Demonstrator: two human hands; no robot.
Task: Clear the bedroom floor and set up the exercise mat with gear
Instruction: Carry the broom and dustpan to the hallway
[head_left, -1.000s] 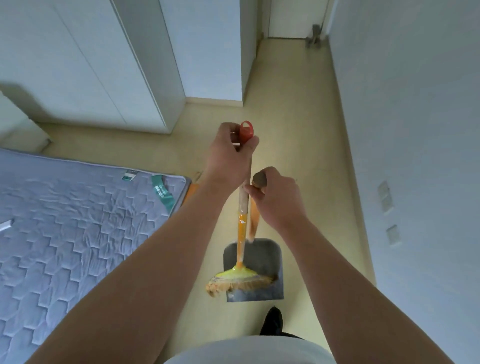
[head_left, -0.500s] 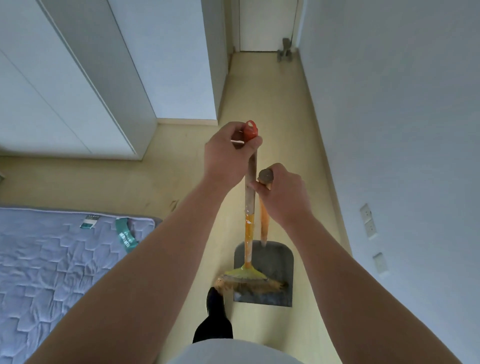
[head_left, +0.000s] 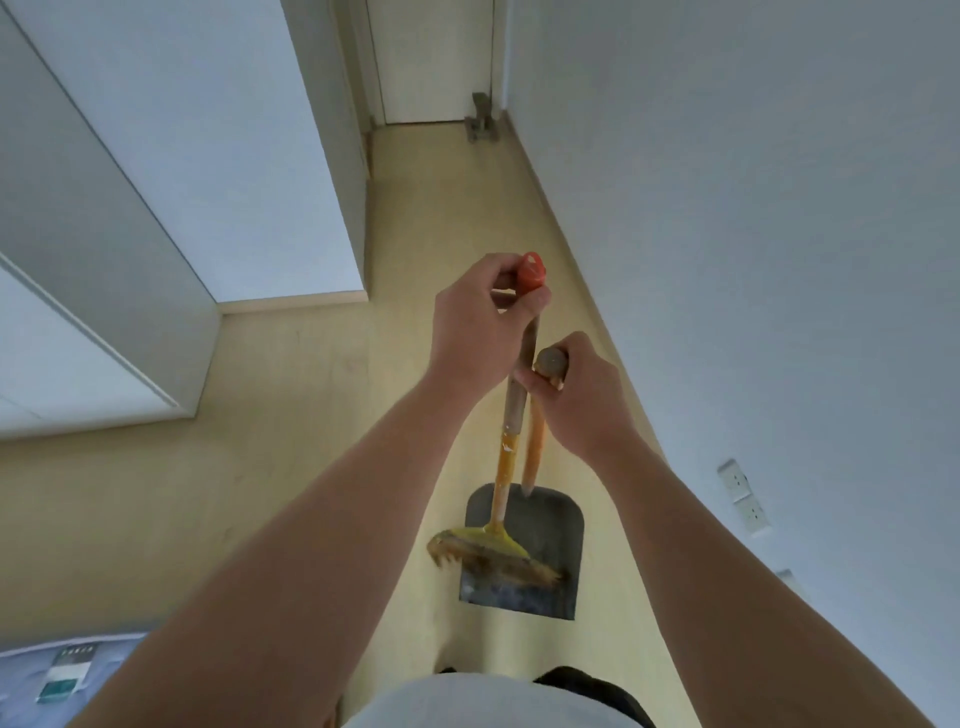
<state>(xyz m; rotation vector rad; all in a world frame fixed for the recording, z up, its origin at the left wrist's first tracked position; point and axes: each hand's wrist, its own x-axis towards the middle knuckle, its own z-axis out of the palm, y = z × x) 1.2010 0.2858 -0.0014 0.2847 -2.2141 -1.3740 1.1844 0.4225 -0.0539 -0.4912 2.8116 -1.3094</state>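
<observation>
At the lower left edge, a corner of a pale blue quilted mattress (head_left: 47, 670) with green and white tags lies on the floor. Above it, tall white wardrobe fronts (head_left: 130, 218) fill the left side and step back toward a narrow passage. The floor (head_left: 291, 415) is smooth, pale yellow, and runs between the wardrobes and the wall up to a closed white door (head_left: 431, 62) at the far end. A small grey object (head_left: 480, 122), too small to identify, stands by the door's right jamb.

Near the middle, the left hand (head_left: 478, 327) is wrapped tightly round the top of the broom (head_left: 507, 460), just under its red end cap (head_left: 531, 270). The broom's shaft is dull brown above and orange lower down, ending in a yellow head with worn, brownish bristles (head_left: 493, 558). Just to its right, the right hand (head_left: 582, 400) is curled round the rounded knob of the dustpan handle (head_left: 535, 447), a tapering orange stick. The two hands touch at the knuckles. The dustpan (head_left: 550, 525) is a flat, dark grey scoop. The bristles rest across its lower part, near the person's feet. Whether the pan touches the floor cannot be told.

On the right, a plain white wall (head_left: 753, 208) carries white sockets (head_left: 743, 493) low down.
</observation>
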